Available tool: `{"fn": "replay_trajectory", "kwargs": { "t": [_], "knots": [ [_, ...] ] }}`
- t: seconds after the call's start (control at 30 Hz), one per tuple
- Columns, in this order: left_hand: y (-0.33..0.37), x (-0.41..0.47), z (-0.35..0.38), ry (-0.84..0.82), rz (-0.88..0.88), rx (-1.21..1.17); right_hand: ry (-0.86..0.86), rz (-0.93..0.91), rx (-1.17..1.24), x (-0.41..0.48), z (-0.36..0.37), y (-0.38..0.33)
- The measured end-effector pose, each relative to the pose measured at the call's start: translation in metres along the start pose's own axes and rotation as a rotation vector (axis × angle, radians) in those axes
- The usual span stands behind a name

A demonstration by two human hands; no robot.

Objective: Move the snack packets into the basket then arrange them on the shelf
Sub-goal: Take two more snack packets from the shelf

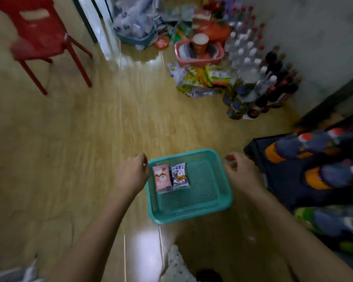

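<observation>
Wooden floor [90, 139] lies under a teal basket [192, 212] at lower centre, with a pink packet [162, 178] and a blue packet [180, 176] side by side in its left half. The left hand [132, 174] and right hand [242, 173] curl at opposite rims; whether they grip it cannot be told.

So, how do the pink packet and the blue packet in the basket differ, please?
The pink packet is mostly pink; the blue packet is white with blue print. The pink packet lies by the left wall, the blue packet nearer the middle. Both lie flat, side by side, in the teal basket.
</observation>
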State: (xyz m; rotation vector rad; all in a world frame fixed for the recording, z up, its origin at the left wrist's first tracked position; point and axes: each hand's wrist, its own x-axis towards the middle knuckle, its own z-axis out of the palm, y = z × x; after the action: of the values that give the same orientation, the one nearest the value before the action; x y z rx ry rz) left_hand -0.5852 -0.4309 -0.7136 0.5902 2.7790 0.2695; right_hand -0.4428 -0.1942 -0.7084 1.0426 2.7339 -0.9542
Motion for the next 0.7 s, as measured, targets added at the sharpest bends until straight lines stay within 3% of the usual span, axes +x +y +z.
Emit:
{"fn": "replay_trajectory", "kwargs": {
  "t": [0.2, 0.33, 0.57, 0.7],
  "knots": [
    [0.104, -0.071, -0.273, 0.115, 0.149, 0.058, 0.167, -0.051, -0.043, -0.095, -0.279, -0.102],
    [0.166, -0.116, -0.405, 0.246, 0.315, 0.035, 0.321, -0.073, -0.065, -0.167, -0.419, -0.141],
    [0.232, -0.189, -0.502, 0.463, 0.644, -0.093, 0.584, 0.064, -0.236, -0.308, -0.524, -0.146],
    [0.265, -0.212, -0.506, 0.431, 0.848, -0.093, 0.713, 0.232, -0.179, -0.387, -0.529, -0.145]
  ]
}}
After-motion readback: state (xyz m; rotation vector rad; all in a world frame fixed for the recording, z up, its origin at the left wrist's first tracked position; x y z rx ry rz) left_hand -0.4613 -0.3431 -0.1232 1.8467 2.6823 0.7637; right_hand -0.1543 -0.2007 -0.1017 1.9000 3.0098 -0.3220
